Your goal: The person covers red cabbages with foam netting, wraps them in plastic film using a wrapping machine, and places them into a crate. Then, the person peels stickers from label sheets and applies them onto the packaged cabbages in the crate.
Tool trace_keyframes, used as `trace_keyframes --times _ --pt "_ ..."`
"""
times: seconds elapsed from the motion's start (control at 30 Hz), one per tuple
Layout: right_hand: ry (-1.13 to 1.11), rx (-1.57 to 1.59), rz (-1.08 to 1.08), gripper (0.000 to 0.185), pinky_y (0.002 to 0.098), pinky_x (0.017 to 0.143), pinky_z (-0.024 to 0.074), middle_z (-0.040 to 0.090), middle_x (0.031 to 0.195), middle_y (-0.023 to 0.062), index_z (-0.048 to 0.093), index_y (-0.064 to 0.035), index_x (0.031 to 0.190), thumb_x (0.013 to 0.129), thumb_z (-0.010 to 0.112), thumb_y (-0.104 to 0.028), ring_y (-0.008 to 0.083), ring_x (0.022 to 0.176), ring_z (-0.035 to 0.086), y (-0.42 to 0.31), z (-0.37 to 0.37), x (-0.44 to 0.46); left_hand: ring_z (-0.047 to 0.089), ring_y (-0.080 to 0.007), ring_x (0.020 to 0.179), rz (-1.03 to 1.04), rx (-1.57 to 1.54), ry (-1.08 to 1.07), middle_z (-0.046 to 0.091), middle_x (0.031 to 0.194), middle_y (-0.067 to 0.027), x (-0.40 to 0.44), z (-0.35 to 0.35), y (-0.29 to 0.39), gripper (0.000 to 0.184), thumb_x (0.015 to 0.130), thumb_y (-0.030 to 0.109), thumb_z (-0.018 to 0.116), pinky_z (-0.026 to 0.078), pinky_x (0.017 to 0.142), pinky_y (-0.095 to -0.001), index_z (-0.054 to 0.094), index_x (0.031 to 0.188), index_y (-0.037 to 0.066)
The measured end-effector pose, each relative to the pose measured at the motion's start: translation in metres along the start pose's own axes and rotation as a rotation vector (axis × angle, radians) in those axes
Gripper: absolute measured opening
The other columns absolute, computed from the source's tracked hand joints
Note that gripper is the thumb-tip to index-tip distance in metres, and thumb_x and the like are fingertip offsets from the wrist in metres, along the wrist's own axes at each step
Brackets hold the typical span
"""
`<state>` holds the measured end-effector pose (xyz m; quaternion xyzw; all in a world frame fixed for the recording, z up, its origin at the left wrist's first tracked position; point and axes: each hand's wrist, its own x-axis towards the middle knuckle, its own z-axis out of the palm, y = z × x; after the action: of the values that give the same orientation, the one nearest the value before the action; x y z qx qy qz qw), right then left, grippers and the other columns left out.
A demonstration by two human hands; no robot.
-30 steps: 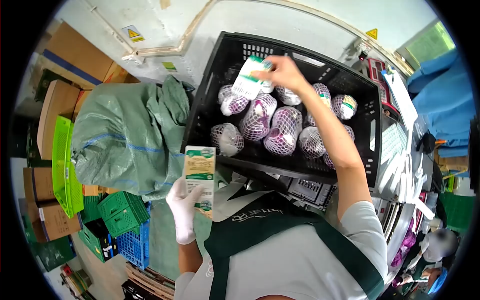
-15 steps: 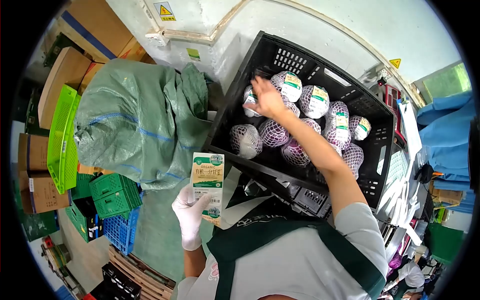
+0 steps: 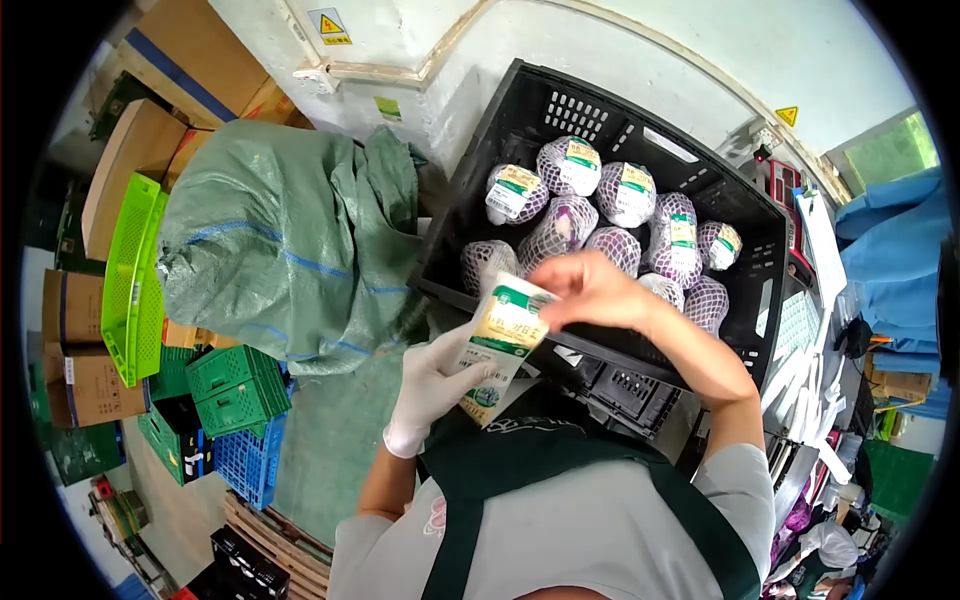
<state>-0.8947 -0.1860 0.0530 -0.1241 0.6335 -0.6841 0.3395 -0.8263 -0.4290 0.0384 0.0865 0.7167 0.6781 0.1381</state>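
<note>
My left hand (image 3: 432,388), in a white glove, grips a strip of printed labels (image 3: 508,325) in green, cream and white. The bare right hand (image 3: 592,292) has its fingers closed at the strip's upper right corner; the fingertips are partly hidden. Just beyond both hands stands a black plastic crate (image 3: 470,180) with round purple vegetables (image 3: 560,228) in white foam netting. Labels like those on the strip are stuck on several of them, including the vegetable (image 3: 515,195) at the crate's left. Others in the nearer row show no label.
Left of the crate sits a large green woven sack (image 3: 270,245). Farther left are a lime-green crate (image 3: 132,280), cardboard boxes (image 3: 95,385) and stacked green crates (image 3: 235,385). A white wall (image 3: 600,40) runs behind. Papers and equipment (image 3: 800,350) crowd the right side.
My right hand has come back from the leftmost vegetable, where a label now shows, to the label strip. My left hand has moved the strip right and tilted it.
</note>
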Motion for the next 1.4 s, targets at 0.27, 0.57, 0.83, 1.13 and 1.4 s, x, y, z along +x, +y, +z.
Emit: trace_keyframes --times 0.27,0.57,0.83,1.13,1.4 --pt "0.428 -0.679 -0.367 0.013 0.0297 0.048 0.0449 0.061 0.068 0.0119 0.065 0.0009 0.083 0.075 0.070 -0.008 0.0212 0.054 0.058 0.016 0.068 -0.057 0.059 -0.0146 0.093 0.037 -0.262 -0.105 0.063 0.101 -0.0087 0.013 0.036 -0.008 0.037 0.076 0.001 0.068 0.046 0.082 -0.0255 0.056 0.111 0.000" --pt "0.669 -0.830 -0.496 0.010 0.0334 0.042 0.0425 0.053 0.055 0.0081 0.063 -0.0028 0.078 0.078 0.067 -0.011 0.0234 0.046 0.053 0.039 0.068 -0.070 0.055 -0.0033 0.069 0.140 -0.044 -0.061 0.061 0.077 -0.0013 0.011 0.046 -0.029 0.016 0.075 0.005 0.072 0.046 0.062 -0.0188 0.064 0.088 0.000" --pt "0.687 -0.859 -0.469 0.017 0.0285 0.041 0.0425 0.059 0.062 0.0087 0.063 -0.0001 0.085 0.072 0.071 -0.007 0.0192 0.046 0.055 0.049 0.073 -0.054 0.057 -0.0046 0.068 0.009 -0.034 -0.036 0.065 0.076 -0.0021 0.005 0.036 -0.040 0.011 0.079 0.004 0.068 0.046 0.060 -0.0189 0.064 0.087 -0.001" --pt "0.808 -0.796 -0.331 0.020 0.0309 0.045 0.0464 0.064 0.070 0.0090 0.063 -0.0043 0.089 0.073 0.072 -0.011 0.0224 0.053 0.059 0.056 0.073 -0.059 0.049 -0.0026 0.060 -0.233 -0.226 0.418 0.059 0.070 0.0002 0.025 0.007 -0.064 0.016 0.081 0.011 0.068 0.039 0.054 -0.0182 0.060 0.075 -0.001" --pt "1.029 -0.765 -0.234 0.014 0.0317 0.050 0.0480 0.064 0.070 0.0106 0.065 -0.0012 0.084 0.073 0.071 -0.008 0.0237 0.057 0.060 0.057 0.078 -0.085 0.047 -0.0065 0.062 -0.322 -0.064 0.387 0.053 0.071 0.0012 0.041 0.015 -0.061 0.021 0.079 0.016 0.070 0.039 0.057 -0.0221 0.053 0.076 0.003"
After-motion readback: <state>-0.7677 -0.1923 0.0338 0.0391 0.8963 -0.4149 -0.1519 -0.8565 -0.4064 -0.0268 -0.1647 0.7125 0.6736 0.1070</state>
